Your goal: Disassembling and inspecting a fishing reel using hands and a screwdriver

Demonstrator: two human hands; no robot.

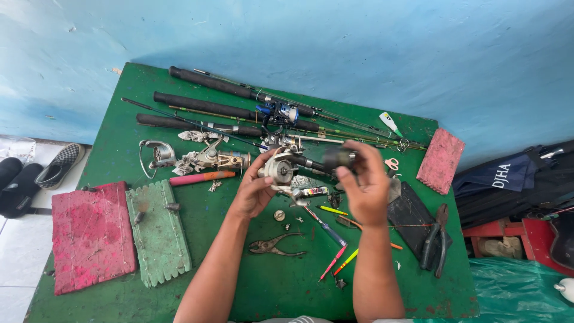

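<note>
Green table (pixel 251 287), both hands (pixel 254 191) holding reel (pixel 281 167), cluttered centre

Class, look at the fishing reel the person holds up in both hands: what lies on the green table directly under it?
Under the fishing reel on the green table lie a small tube, a round metal part and tiny bits. The left hand and right hand hide whatever else lies beneath.
</note>
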